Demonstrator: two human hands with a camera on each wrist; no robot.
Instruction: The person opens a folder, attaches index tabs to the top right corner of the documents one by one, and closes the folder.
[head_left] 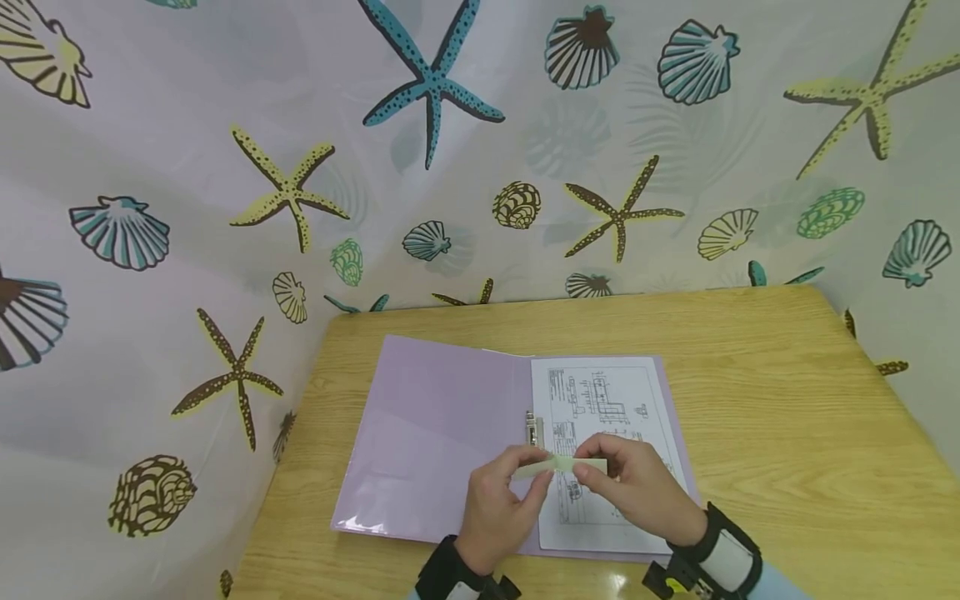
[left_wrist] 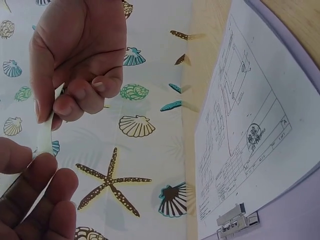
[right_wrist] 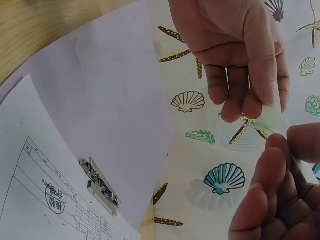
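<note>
A pale green strip [head_left: 564, 463] is held between both hands, above the near half of an open lilac folder [head_left: 435, 442]. One part of it is pinched between the thumb and fingers of the left hand [head_left: 497, 507]; the other is pinched by the right hand [head_left: 647, 490], so each grip is closed upon the strip. The right end is left sticking out past the right thumb. Between the two hands a thinner, see-through section seems to be shown, but the strip is too small and too much covered by fingers for its make-up to be told with certainty.

On the right side of the folder a stack of white sheets [head_left: 630, 400] is laid, printed with line drawings and tables. Part of the near printing is blocked from the head view by the right hand and the strip. A round stamp [left_wrist: 254, 134] can be made out in both wrist views. Just beyond the left hand, a metal clip [head_left: 534, 428] is set by the sheets' left edge. The folder is carried by a wooden worktop [head_left: 795, 417], which is bordered on the far and left sides by a cloth [head_left: 465, 192] patterned with starfish and shells. Black straps [head_left: 450, 571] are worn on both wrists.
</note>
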